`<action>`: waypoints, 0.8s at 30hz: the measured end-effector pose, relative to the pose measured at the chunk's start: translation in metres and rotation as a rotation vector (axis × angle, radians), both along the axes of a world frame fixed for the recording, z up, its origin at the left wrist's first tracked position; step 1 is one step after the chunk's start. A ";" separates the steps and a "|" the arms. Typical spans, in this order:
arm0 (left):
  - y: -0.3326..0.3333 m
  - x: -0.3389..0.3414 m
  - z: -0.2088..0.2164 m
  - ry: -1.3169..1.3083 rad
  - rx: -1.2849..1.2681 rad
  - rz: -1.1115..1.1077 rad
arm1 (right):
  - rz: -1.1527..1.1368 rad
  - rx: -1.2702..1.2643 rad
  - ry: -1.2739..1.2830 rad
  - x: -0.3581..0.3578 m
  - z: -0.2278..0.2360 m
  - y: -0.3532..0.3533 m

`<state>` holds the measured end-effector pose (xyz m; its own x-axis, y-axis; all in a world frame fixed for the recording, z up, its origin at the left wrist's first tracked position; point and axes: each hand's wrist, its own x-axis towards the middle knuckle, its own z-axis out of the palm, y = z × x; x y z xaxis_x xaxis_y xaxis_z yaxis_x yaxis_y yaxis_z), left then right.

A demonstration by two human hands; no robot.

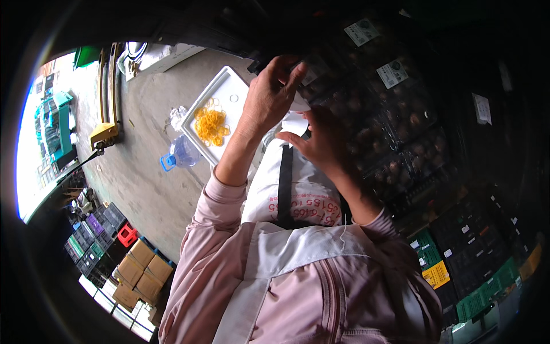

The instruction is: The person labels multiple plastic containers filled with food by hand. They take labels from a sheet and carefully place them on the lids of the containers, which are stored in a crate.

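Observation:
My left hand (270, 94) is raised at the middle, fingers bent in toward the thumb beside the dark stack. What it grips, if anything, is lost in shadow. Lower and to the right, my right hand (323, 137) has a white slip of paper (294, 124) between its thumb and fingers. Below both hands lies a white sack (306, 186) with red print and a black strap (285, 178). Dark clear-wrapped packs of brown round pieces (395, 123) fill the right side, some bearing white labels (392, 74).
Left of my forearm, a white tray (222, 80) holds yellow rubber bands (211, 126). A clear plastic bottle (184, 152) with a blue cap stands beside it. Cardboard boxes (140, 266) and stacked crates (97, 229) are at lower left; green and black crates (487, 292) at lower right.

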<state>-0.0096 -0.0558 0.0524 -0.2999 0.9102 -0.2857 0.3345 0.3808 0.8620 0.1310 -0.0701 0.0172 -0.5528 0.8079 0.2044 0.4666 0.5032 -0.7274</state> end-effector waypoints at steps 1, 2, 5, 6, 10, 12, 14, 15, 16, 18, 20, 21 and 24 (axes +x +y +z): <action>-0.006 0.006 -0.003 -0.028 0.090 0.030 | -0.050 0.034 0.034 -0.002 -0.005 -0.006; -0.010 0.008 -0.005 -0.054 0.106 0.037 | -0.043 0.021 0.065 -0.002 -0.010 -0.010; -0.025 0.015 0.009 -0.210 0.169 0.084 | -0.008 -0.335 0.254 0.004 -0.006 -0.019; -0.034 0.014 0.020 -0.286 0.191 0.188 | -0.018 -0.527 0.377 0.008 -0.005 -0.021; -0.120 0.005 -0.015 -0.416 0.305 0.176 | 0.078 -0.995 0.618 0.010 -0.005 -0.030; -0.154 0.010 -0.020 -0.110 0.081 0.057 | 0.162 -1.071 0.601 0.014 -0.005 -0.033; -0.174 0.013 -0.014 -0.409 0.004 0.222 | 0.257 -1.014 0.556 0.008 0.006 -0.036; -0.183 0.013 -0.012 -0.404 -0.030 0.212 | 0.335 -0.981 0.500 0.005 0.015 -0.035; -0.191 0.014 -0.009 -0.401 -0.068 0.201 | 0.409 -0.949 0.444 0.004 0.020 -0.036; -0.204 0.014 -0.003 -0.386 -0.127 0.120 | 0.381 -1.253 0.574 -0.008 0.002 -0.045; -0.203 0.016 0.001 -0.383 -0.169 -0.041 | 0.110 -1.436 0.616 -0.009 -0.013 -0.048; -0.198 0.016 0.006 -0.447 -0.216 -0.065 | 0.056 -1.420 0.541 -0.007 -0.038 -0.051; -0.198 0.024 -0.009 -0.478 -0.220 0.052 | 0.112 -0.764 -0.001 0.014 -0.064 -0.053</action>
